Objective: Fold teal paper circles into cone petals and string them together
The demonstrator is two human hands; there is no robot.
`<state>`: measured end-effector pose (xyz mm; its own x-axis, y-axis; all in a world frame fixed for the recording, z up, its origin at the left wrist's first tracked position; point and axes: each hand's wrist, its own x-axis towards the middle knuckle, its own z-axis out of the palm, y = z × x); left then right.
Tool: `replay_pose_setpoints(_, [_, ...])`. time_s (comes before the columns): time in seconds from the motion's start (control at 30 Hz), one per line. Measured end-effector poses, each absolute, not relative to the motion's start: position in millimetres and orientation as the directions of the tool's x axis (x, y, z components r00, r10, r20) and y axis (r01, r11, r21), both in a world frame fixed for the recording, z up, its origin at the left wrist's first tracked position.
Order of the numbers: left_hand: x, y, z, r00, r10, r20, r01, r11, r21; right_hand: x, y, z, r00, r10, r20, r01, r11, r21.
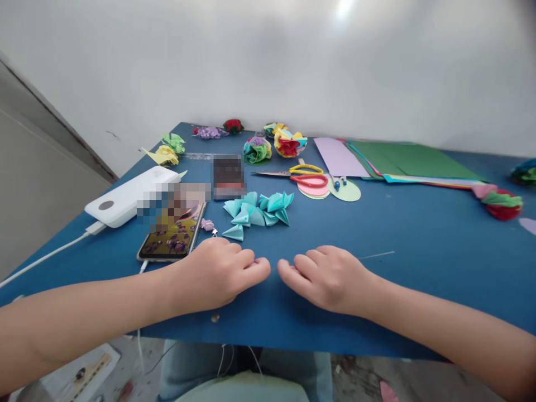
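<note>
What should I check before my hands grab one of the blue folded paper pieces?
1. Left hand holds nothing: ok.
2. Right hand holds nothing: ok.
3. Blue folded paper pieces lie in the open just past both hands, nothing on top: ok.
4. Scissors closed, lying beyond the pieces: ok.
5. Phone close beside the left hand, easy to bump: not ok.
6. Folds tight on every piece: cannot tell.
</note>
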<state>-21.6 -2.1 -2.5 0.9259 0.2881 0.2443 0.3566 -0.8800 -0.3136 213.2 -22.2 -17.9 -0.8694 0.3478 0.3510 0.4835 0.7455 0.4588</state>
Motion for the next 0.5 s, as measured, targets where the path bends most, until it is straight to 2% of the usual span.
replay_pose_setpoints(0.23, [-20, 0, 1, 0.917, 0.303, 0.26, 0.379, -0.867, -0.323, 216, -22, -21, -0.876, 0.356, 0.325, 0.473, 0.765, 0.438])
replay_pose_setpoints(0.37, [-22, 1, 1, 0.922, 0.308, 0.235, 0.368, -0.885, -0.285, 217, -20, -20, -0.873, 0.36, 0.329, 0.479, 0.761, 0.437])
replay_pose_setpoints(0.5, [-25, 6, -2, 0.901, 0.326, 0.285, 0.399, -0.881, -0.254, 223, -12, -20, -0.863, 0.366, 0.349, 0.493, 0.762, 0.421])
